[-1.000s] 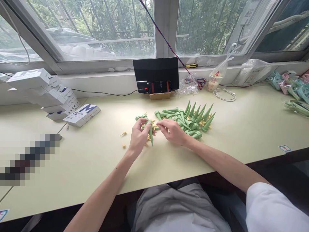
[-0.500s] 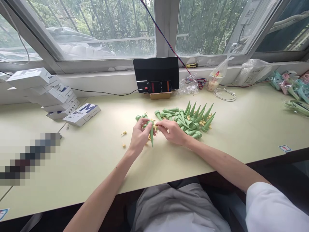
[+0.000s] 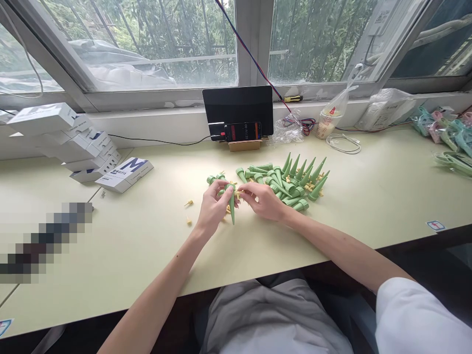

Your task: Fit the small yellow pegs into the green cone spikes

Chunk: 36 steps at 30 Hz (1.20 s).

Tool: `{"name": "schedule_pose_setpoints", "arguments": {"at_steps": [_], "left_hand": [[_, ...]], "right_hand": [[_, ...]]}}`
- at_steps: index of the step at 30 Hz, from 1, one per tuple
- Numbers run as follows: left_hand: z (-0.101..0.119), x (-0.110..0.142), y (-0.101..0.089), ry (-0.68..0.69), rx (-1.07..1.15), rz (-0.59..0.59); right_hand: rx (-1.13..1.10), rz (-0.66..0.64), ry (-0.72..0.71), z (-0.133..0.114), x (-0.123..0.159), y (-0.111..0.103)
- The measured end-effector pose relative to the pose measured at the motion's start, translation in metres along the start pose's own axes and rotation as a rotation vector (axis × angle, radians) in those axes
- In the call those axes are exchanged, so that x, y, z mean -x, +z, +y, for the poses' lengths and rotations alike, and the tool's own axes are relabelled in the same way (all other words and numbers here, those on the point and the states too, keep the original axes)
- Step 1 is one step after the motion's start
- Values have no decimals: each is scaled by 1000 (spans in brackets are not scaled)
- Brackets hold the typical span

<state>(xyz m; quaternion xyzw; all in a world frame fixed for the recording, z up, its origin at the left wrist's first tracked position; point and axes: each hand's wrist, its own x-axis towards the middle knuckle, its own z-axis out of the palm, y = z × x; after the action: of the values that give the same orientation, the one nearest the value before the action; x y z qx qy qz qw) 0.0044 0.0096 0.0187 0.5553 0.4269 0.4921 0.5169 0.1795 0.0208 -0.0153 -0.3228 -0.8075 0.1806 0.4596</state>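
Observation:
My left hand (image 3: 211, 209) grips a green cone-shaped spike (image 3: 231, 209) near its wide end, tip pointing toward me. My right hand (image 3: 262, 200) pinches a small yellow piece (image 3: 237, 193) against the top of that spike. Just right of my hands lies a pile of green spikes (image 3: 291, 180) with yellow bits mixed in. Loose yellow pieces (image 3: 189, 202) lie on the pale table (image 3: 147, 246) to the left of my hands.
A dark tablet (image 3: 238, 110) with a phone (image 3: 242, 131) leans on a stand at the window ledge. White boxes (image 3: 70, 142) are stacked at the left. Plastic bags (image 3: 334, 115), a white cable (image 3: 342, 143) and pastel packaged items (image 3: 450, 140) sit at the right.
My hands stay almost still; the spike in my left hand has shifted very slightly and my right fingers press closer to its top.

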Motion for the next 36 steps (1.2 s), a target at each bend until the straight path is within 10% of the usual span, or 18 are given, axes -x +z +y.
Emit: {"name": "schedule_pose_setpoints", "arguments": {"at_steps": [36], "left_hand": [[2, 1, 0, 10, -46, -5]], "right_hand": [[2, -11, 7, -4, -1, -2]]}}
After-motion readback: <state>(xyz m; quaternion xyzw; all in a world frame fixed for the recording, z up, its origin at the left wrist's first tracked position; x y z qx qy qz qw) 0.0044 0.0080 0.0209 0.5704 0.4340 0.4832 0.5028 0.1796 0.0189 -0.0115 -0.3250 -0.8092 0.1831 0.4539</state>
